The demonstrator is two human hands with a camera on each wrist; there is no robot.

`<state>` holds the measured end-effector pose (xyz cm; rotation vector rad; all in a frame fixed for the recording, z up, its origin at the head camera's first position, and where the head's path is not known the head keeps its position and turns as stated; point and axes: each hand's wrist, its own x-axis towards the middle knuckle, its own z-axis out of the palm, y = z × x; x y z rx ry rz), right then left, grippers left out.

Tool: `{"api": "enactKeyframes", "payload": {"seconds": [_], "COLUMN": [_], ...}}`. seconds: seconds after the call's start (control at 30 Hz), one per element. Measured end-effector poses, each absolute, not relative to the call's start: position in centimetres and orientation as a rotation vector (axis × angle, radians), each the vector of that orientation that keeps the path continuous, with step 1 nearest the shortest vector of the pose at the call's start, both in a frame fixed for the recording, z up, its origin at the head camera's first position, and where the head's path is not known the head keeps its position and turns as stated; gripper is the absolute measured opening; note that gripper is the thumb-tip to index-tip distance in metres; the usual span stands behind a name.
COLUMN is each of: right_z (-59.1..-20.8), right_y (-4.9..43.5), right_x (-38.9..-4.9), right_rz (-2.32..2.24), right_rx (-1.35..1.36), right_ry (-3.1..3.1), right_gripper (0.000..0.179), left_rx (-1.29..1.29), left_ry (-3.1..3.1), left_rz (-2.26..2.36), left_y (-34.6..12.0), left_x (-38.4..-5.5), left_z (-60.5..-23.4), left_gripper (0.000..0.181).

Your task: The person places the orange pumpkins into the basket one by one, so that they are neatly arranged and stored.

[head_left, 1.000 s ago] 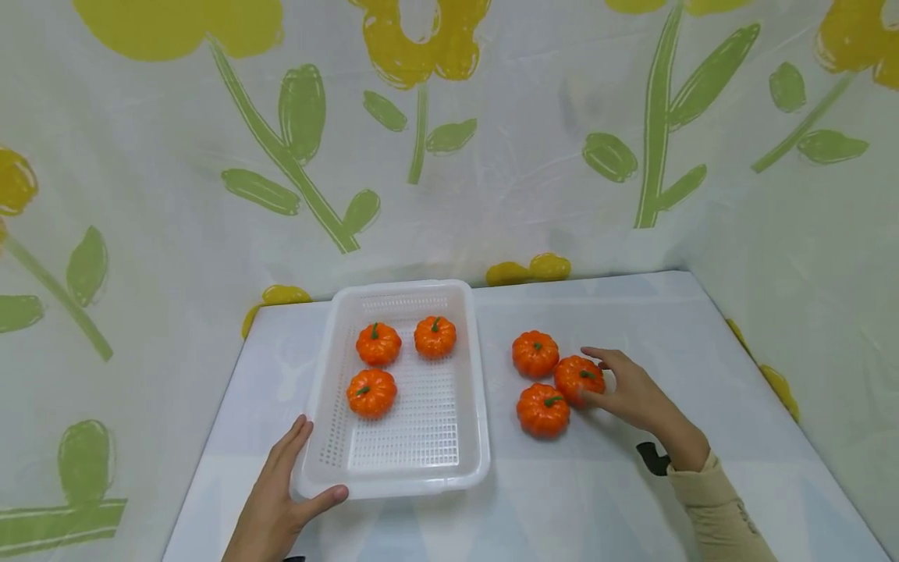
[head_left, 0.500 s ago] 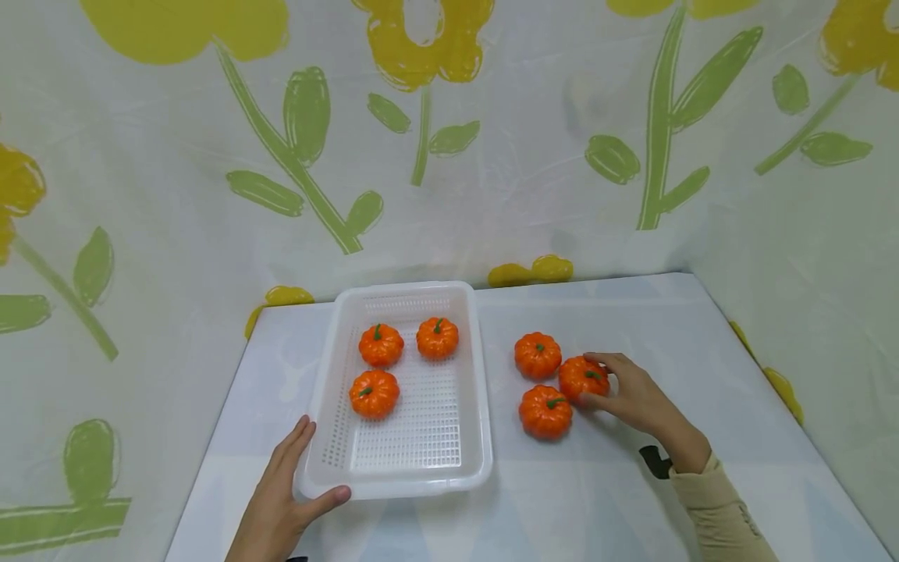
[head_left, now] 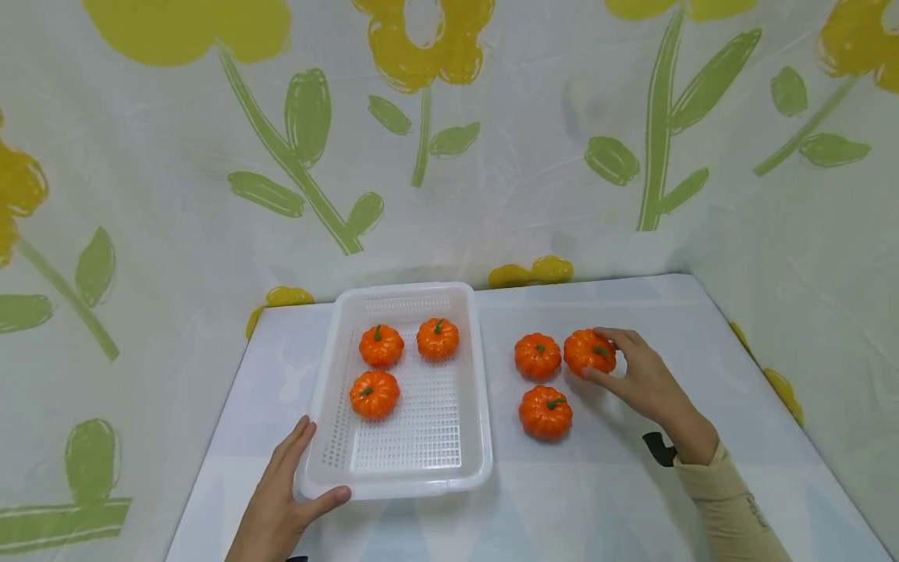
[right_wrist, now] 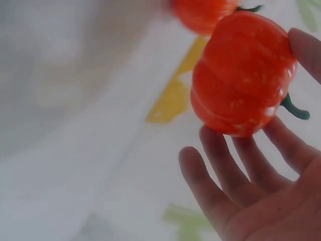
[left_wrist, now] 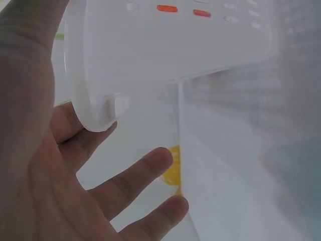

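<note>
My right hand (head_left: 649, 386) holds a small orange toy pumpkin (head_left: 587, 353) with a green stem, fingers on its far side and thumb on the near side. In the right wrist view, the fingertips support the pumpkin (right_wrist: 243, 75) from one side while the thumb touches the other. My left hand (head_left: 277, 499) rests at the near left corner of a white plastic basket (head_left: 485, 421). Its fingers lie fairly straight along the left side, and its thumb lies by the front rim. From the left wrist, fingertips show at the basket's lip (left_wrist: 93, 120).
Inside the basket sit three more pumpkins, one of them (head_left: 374, 394) nearest the front. Two others, a far one (head_left: 538, 357) and a near one (head_left: 545, 413), stand on the pale tabletop (head_left: 562, 499) right of the basket. A flower-printed cloth (head_left: 520, 179) hangs behind.
The right hand has closed around the rightmost pumpkin and moved it away from the near pumpkin, toward the back of the table. The left hand stays at the basket corner.
</note>
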<state>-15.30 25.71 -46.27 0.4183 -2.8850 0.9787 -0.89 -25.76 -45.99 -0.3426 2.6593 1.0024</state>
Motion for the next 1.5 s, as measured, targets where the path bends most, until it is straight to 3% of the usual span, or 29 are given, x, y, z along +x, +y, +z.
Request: {"api": "enactKeyframes", "payload": {"seconds": [0.37,0.8,1.13,1.5], "right_z": [-41.8,-40.1,-41.0,-43.1], "right_y": [19.4,11.2,6.6,4.6], "right_x": [-16.1,-17.6,-18.7,-19.0], "right_rz": [1.039,0.883,0.728,0.429], "right_rx": [0.665,1.069,1.214,1.320], "right_ry": [-2.792,-2.778,-2.848,-2.869], "right_gripper": [0.073,0.071,0.070,0.063], "left_rx": [-0.332,-0.319,-0.319,-0.331], "left_ry": [2.666,2.694,2.706,2.692], "left_rz": [1.007,0.946,0.940,0.945], "left_y": [-25.6,-25.7,-25.7,-25.7], "left_x": [-1.1,-1.3,-1.1,-1.0], "left_z": [-46.1,-45.7,-45.9,-46.0], "left_gripper": [0.130,0.131,0.133,0.132]}}
